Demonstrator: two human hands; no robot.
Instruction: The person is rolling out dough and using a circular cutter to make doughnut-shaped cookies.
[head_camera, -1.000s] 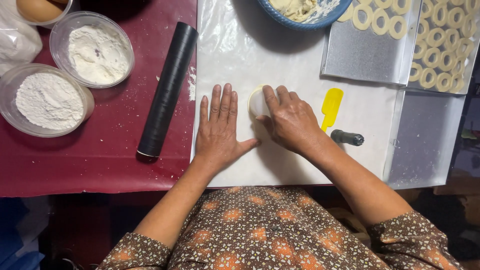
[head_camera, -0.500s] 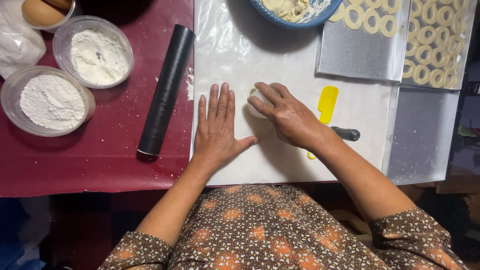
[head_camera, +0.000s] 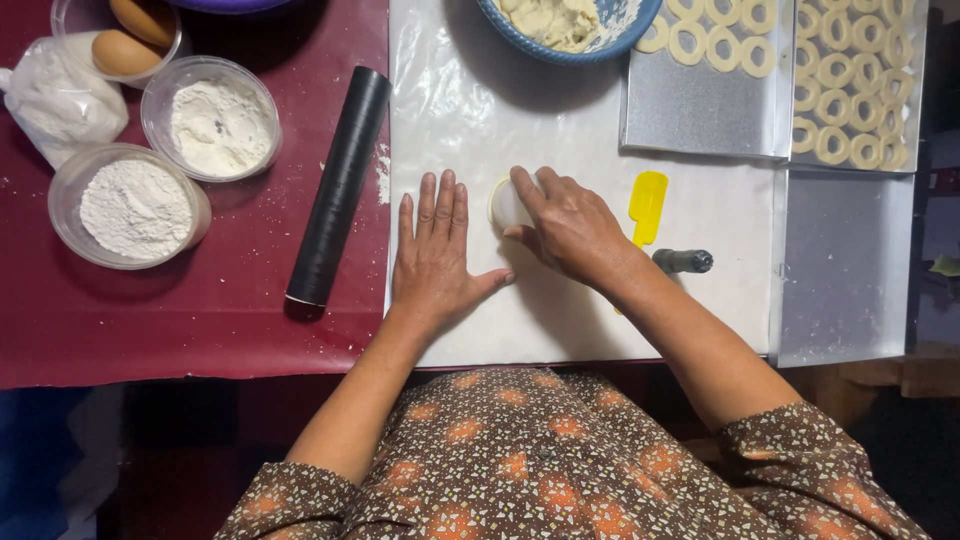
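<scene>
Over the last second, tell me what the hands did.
The right hand slid rightward off the round pale dough piece, then came back and cups it again. The left hand stayed flat on the white plastic sheet. The black cylindrical roller did not move.

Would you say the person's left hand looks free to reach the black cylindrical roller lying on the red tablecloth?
Probably yes. The left hand lies flat and empty on the white sheet, and the black cylindrical roller lies just to its left with only bare cloth and sheet between them.
</scene>
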